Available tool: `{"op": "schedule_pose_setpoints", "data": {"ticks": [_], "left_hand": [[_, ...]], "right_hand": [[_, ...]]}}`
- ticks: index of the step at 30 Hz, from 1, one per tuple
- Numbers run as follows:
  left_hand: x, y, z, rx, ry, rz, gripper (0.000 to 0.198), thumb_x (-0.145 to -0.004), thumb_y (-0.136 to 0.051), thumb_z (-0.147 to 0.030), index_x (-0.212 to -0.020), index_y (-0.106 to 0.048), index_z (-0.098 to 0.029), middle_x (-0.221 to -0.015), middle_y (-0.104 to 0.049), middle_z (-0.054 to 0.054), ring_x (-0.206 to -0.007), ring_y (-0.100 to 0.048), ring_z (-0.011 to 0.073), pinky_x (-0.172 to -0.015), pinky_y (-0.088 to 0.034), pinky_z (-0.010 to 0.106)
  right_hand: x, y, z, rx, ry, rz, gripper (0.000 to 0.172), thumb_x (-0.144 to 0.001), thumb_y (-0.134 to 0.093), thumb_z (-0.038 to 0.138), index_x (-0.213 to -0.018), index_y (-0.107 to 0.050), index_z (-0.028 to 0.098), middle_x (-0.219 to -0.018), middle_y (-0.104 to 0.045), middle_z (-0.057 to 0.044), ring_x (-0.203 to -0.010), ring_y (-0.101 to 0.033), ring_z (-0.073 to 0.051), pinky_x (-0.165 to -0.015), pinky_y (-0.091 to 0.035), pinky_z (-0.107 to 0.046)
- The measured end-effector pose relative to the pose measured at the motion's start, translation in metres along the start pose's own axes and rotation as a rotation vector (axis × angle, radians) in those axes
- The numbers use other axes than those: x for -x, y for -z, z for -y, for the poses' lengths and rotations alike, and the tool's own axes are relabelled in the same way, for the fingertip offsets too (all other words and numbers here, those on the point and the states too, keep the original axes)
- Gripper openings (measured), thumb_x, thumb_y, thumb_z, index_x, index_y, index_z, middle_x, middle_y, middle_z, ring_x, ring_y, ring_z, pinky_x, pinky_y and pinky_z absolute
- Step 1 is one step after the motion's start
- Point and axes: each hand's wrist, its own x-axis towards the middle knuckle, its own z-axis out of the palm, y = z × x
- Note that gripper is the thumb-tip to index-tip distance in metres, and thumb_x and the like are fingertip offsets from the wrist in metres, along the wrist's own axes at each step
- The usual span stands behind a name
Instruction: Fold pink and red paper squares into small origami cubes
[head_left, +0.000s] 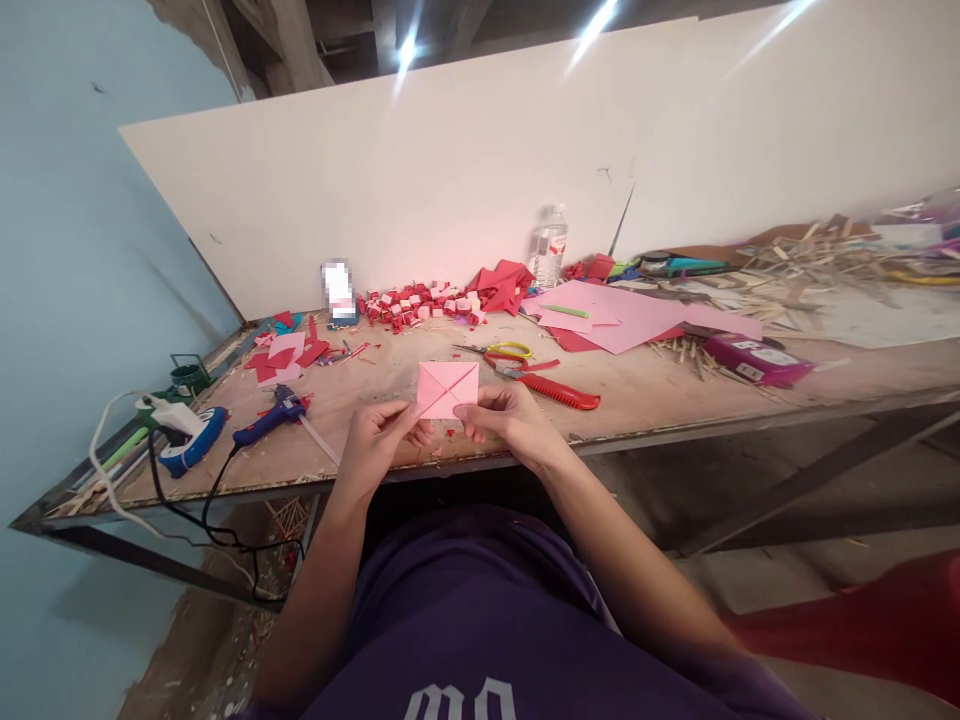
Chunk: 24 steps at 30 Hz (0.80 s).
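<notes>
- Has a big white board (450, 180) standing up at the back.
- Works at a long wooden table (652, 388).
- Wears a purple shirt (465, 590) with white letters on it.
- Has big pink sheets (649, 315) lying on the table, off to the right.
- Has a heap of little red and pink blocks (427, 303) near the board.
- Has a clear bottle (550, 250) by the board too, to the right of the heap.
- Has a blue glue gun (281, 415) lying on the table near the left hand (382, 430).
- Pinches the folded pink square (448, 375) with that hand, at its near left corner.
- Pinches its near right corner with the right hand (514, 420).
- Has a red cutter (562, 390) lying just past the right hand.
- Has scissors (495, 352) lying just past the square.
- Holds the square, marked with crossing lines, between both hands, above the near part of the table.
</notes>
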Motion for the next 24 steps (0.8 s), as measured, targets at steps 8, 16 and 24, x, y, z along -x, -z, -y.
{"op": "schedule_pose_setpoints", "data": {"ticks": [8, 16, 24], "left_hand": [[-0.0004, -0.0019, -0.0025, 0.004, -0.01, -0.002, 0.036, -0.087, -0.071, -0.045, -0.069, -0.073, -0.013, -0.068, -0.074, 0.007, -0.057, -0.066, 0.0142, -0.06, -0.056, 0.025], [-0.0006, -0.0031, -0.001, -0.023, -0.045, -0.039, 0.036, -0.087, -0.071, -0.044, -0.067, -0.072, -0.014, -0.063, -0.072, 0.004, -0.054, -0.064, 0.0138, -0.058, -0.055, 0.025], [-0.0002, -0.0002, 0.003, 0.051, -0.01, -0.051, 0.036, -0.089, -0.067, -0.047, -0.075, -0.073, -0.014, -0.072, -0.075, 0.007, -0.059, -0.068, 0.0164, -0.061, -0.056, 0.027]], "right_hand": [[0.0001, -0.0016, -0.0006, -0.024, 0.019, 0.013, 0.036, -0.073, -0.084, 0.044, -0.062, -0.07, 0.013, -0.058, -0.066, -0.003, -0.049, -0.053, -0.01, -0.052, -0.044, -0.025], [-0.0003, -0.0015, -0.0015, -0.011, 0.026, 0.01, 0.037, -0.073, -0.084, 0.046, -0.062, -0.071, 0.013, -0.059, -0.066, -0.003, -0.05, -0.053, -0.01, -0.052, -0.045, -0.024], [-0.0007, -0.0013, -0.0024, -0.019, 0.027, -0.029, 0.038, -0.072, -0.085, 0.047, -0.061, -0.07, 0.014, -0.058, -0.066, -0.004, -0.049, -0.053, -0.011, -0.05, -0.045, -0.024]]}}
